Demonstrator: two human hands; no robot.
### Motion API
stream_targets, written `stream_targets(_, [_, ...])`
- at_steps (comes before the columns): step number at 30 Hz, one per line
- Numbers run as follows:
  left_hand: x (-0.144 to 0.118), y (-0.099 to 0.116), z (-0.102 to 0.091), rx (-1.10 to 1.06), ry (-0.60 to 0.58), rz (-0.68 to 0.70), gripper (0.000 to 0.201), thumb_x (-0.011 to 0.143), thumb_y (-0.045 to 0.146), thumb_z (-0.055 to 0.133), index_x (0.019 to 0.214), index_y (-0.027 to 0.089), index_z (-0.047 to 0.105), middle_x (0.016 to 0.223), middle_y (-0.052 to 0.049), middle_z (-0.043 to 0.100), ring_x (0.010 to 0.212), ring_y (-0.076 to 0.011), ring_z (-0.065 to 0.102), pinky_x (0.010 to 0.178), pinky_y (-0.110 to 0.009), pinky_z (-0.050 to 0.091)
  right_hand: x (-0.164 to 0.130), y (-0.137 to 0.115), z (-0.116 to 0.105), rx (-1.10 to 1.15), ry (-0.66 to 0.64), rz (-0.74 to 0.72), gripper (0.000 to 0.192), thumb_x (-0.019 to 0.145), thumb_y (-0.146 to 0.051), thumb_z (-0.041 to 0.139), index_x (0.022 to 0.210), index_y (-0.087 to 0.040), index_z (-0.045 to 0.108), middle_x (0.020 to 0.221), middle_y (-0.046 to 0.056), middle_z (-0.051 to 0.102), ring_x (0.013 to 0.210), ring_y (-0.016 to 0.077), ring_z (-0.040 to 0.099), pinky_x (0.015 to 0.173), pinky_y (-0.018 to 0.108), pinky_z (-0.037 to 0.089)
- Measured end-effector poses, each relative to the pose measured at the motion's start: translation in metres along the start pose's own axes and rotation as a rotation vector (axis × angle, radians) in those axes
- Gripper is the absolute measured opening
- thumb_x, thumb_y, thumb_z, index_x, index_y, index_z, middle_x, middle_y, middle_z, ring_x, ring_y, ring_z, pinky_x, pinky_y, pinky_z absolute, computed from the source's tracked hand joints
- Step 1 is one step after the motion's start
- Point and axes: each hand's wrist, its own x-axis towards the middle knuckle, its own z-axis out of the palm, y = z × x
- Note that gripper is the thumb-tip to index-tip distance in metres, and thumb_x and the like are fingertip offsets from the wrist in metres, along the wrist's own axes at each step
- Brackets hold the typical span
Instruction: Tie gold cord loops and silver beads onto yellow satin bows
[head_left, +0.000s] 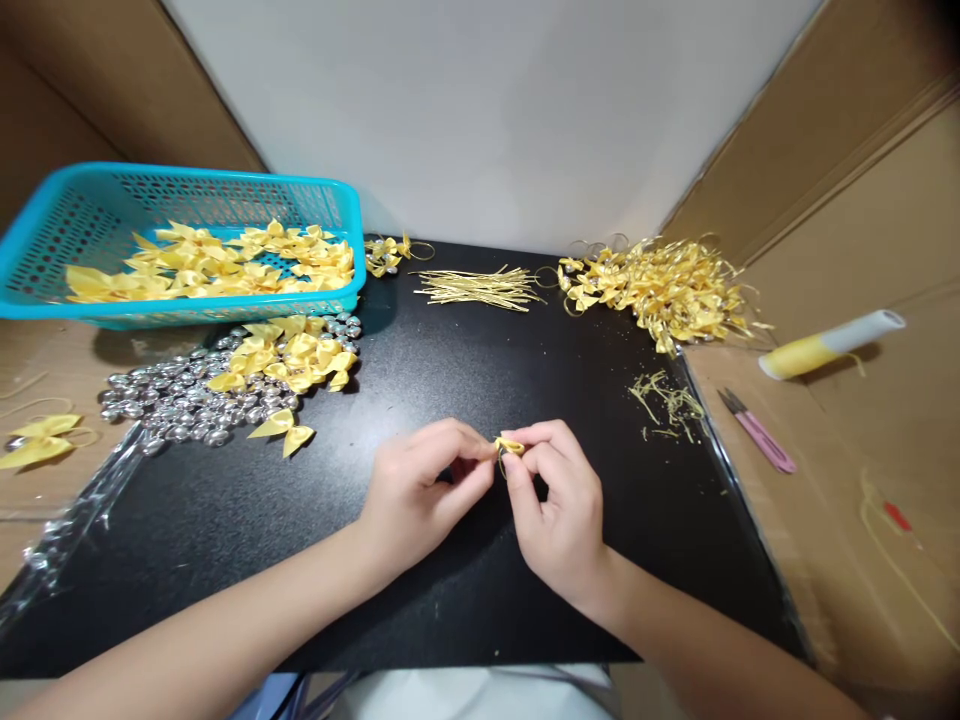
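My left hand (420, 500) and my right hand (559, 505) meet over the middle of the black mat (225, 520). Together they pinch a small yellow ribbon bow (509, 445) between fingertips; most of it is hidden by my fingers. A thin gold loop seems to hang under it. Loose yellow bows (289, 360) lie to the left on a heap of silver beads (176, 400). A bundle of gold cord pieces (480, 288) lies at the back of the mat.
A turquoise basket (45, 240) holding yellow bows stands at the back left. A pile of finished bows with gold loops (664, 285) sits back right, cord trimmings (667, 400) nearby. Pink snips (757, 432) and a yellow ribbon spool (829, 345) lie on cardboard at right.
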Motion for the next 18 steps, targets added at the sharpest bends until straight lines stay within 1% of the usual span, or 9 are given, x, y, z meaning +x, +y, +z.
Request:
stream_targets(3, [-0.0009,0.0003,0.0001,-0.021,0.006,0.038,0.01,0.081,0.007,0.063,0.079,0.017,0.065,0.074,-0.002,0.072,0.067,-0.0114,0.068,0.063,-0.02,0.053,-0.0006,-0.0002,-0.0002,-0.005,0.006,-0.011,0.025,0.088,-0.006,0.049,0.066,-0.019,0.05,0.082,0.005,0.062,0.079,0.0159,0.063,0.07,0.031,0.055])
stream_targets(5, [-0.0012,0.0005,0.0004,-0.026,0.011,0.035,0.01,0.08,0.007,0.064,0.08,0.016,0.065,0.074,-0.002,0.072,0.067,-0.0111,0.068,0.063,-0.019,0.054,-0.0009,0.0001,-0.0005,-0.031,0.011,-0.027,0.024,0.087,-0.007,0.05,0.066,-0.019,0.05,0.083,0.005,0.061,0.079,0.0163,0.061,0.072,0.033,0.053])
stream_targets(7, [-0.0011,0.0003,0.0005,-0.021,0.022,0.013,0.009,0.08,0.007,0.065,0.08,0.016,0.065,0.073,-0.001,0.071,0.065,-0.0106,0.067,0.061,-0.019,0.053,-0.0007,0.0006,-0.0014,-0.094,0.02,-0.033,0.023,0.086,-0.009,0.053,0.065,-0.019,0.051,0.089,0.006,0.06,0.083,0.0175,0.059,0.075,0.036,0.05])
stream_targets(9, [-0.0005,-0.0007,0.0003,-0.014,0.035,-0.009,0.009,0.08,0.007,0.065,0.079,0.016,0.064,0.073,-0.001,0.071,0.065,-0.0104,0.066,0.061,-0.019,0.052,0.0001,0.0011,-0.003,-0.175,0.025,-0.009,0.021,0.085,-0.014,0.056,0.065,-0.018,0.055,0.093,0.007,0.057,0.087,0.0193,0.056,0.078,0.038,0.047])
stream_targets(11, [0.0004,-0.0022,-0.0003,-0.011,0.053,-0.014,0.009,0.081,0.007,0.064,0.08,0.017,0.064,0.074,-0.001,0.07,0.065,-0.0107,0.066,0.062,-0.02,0.053,0.0015,0.0016,-0.0049,-0.214,-0.006,0.041,0.02,0.087,-0.019,0.058,0.067,-0.019,0.06,0.09,0.007,0.055,0.086,0.0195,0.054,0.077,0.037,0.045])
stream_targets(13, [0.0012,-0.004,-0.0012,0.001,0.064,-0.009,0.009,0.08,0.008,0.064,0.08,0.016,0.064,0.074,-0.002,0.07,0.065,-0.0111,0.066,0.061,-0.02,0.052,0.003,0.002,-0.0064,-0.166,-0.079,0.096,0.021,0.089,-0.021,0.057,0.068,-0.019,0.061,0.081,0.004,0.055,0.078,0.0173,0.053,0.073,0.034,0.044])
stream_targets(15, [0.0018,-0.0054,-0.002,0.018,0.061,-0.002,0.008,0.08,0.007,0.064,0.082,0.015,0.064,0.074,-0.002,0.068,0.064,-0.0111,0.064,0.059,-0.021,0.051,0.0039,0.0027,-0.0068,-0.071,-0.153,0.142,0.024,0.09,-0.019,0.055,0.066,-0.019,0.059,0.07,0.001,0.056,0.069,0.0144,0.052,0.067,0.03,0.042])
stream_targets(18, [0.0024,-0.0062,-0.0029,0.034,0.051,0.008,0.01,0.08,0.006,0.062,0.083,0.015,0.064,0.074,-0.003,0.068,0.062,-0.011,0.063,0.057,-0.021,0.05,0.0039,0.0044,-0.0057,0.052,-0.198,0.204,0.025,0.09,-0.018,0.056,0.065,-0.018,0.058,0.061,-0.002,0.055,0.057,0.0105,0.048,0.056,0.025,0.039])
